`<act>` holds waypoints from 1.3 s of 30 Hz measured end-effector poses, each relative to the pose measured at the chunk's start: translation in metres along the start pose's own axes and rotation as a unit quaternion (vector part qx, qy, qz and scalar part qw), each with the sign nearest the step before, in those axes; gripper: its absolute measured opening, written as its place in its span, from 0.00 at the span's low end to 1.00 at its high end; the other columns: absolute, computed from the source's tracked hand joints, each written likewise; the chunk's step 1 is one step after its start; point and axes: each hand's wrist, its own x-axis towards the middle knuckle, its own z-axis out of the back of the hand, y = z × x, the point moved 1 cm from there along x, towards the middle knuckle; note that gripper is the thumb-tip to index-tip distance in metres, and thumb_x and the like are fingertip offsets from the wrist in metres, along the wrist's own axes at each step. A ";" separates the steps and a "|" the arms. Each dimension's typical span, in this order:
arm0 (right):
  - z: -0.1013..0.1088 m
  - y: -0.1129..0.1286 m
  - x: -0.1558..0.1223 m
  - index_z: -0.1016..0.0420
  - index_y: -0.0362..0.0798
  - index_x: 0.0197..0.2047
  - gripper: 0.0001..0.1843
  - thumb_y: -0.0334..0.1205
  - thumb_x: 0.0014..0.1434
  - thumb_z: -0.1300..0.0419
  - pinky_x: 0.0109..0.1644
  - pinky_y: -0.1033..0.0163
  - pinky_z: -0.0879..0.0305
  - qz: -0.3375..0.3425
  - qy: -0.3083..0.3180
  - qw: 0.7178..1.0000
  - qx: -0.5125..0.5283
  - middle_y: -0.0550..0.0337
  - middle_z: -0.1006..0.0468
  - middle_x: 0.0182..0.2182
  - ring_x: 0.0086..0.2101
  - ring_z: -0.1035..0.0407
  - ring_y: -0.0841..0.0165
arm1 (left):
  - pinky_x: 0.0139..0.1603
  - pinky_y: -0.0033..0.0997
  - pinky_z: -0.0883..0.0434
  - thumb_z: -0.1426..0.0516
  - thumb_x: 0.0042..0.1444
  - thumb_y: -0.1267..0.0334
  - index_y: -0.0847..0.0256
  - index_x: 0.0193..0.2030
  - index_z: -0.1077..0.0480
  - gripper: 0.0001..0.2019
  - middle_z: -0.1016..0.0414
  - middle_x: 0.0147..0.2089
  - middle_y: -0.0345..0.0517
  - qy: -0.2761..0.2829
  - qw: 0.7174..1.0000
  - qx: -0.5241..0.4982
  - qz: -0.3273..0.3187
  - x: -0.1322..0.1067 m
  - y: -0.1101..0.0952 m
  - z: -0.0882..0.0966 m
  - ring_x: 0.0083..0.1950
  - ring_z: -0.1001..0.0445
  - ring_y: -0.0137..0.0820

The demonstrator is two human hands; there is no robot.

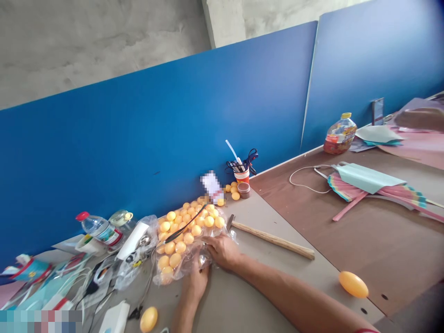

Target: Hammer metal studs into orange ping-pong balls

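A clear plastic bag (173,273) full of several orange ping-pong balls (180,236) lies on the grey table. My left hand (197,280) and my right hand (222,252) are both at the bag's near edge, fingers closed on the plastic. A dark thin rod (185,225) lies across the balls. Two loose orange balls rest on the table, one near the front (149,319) and one to the right (353,284).
A wooden-handled hammer (274,239) lies just right of the bag. A cup of pens and scissors (242,171) stands by the blue partition (173,125). Water bottles (100,229), packets and cables crowd the left. Coloured paper fans (374,187) and a juice bottle (340,134) lie to the right.
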 end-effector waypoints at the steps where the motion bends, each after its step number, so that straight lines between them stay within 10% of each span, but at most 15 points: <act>1: 0.000 0.001 -0.001 0.25 0.51 0.52 0.17 0.36 0.62 0.47 0.46 0.62 0.39 0.001 0.008 1.000 -0.008 0.55 0.17 0.35 0.35 0.25 0.64 | 0.60 0.59 0.33 0.47 0.57 0.58 0.62 0.51 0.28 0.18 0.23 0.52 0.59 0.000 1.000 0.004 0.000 0.001 -0.001 0.000 0.58 0.28 0.49; 8: -0.001 0.005 0.001 0.22 0.47 0.34 0.09 0.35 0.58 0.45 0.43 0.61 0.41 -0.036 0.031 0.998 -0.033 0.55 0.19 0.30 0.30 0.29 0.64 | 0.63 0.56 0.35 0.49 0.59 0.57 0.60 0.51 0.26 0.18 0.23 0.53 0.56 0.031 1.000 -0.002 0.001 0.004 -0.006 0.004 0.61 0.31 0.47; 21: -0.006 -0.001 0.000 0.27 0.45 0.46 0.15 0.32 0.56 0.45 0.46 0.60 0.41 -0.063 0.006 0.997 -0.044 0.53 0.19 0.32 0.33 0.27 0.61 | 0.63 0.57 0.34 0.48 0.58 0.54 0.60 0.53 0.28 0.21 0.24 0.56 0.57 0.055 0.996 -0.021 0.069 0.002 -0.007 0.005 0.62 0.31 0.48; 39: -0.004 -0.002 0.003 0.24 0.45 0.32 0.05 0.32 0.54 0.42 0.50 0.59 0.42 -0.065 0.046 0.992 -0.102 0.55 0.20 0.28 0.30 0.30 0.66 | 0.61 0.53 0.32 0.48 0.56 0.56 0.60 0.57 0.32 0.23 0.26 0.58 0.58 0.115 0.983 -0.052 0.132 0.002 -0.008 0.005 0.63 0.32 0.46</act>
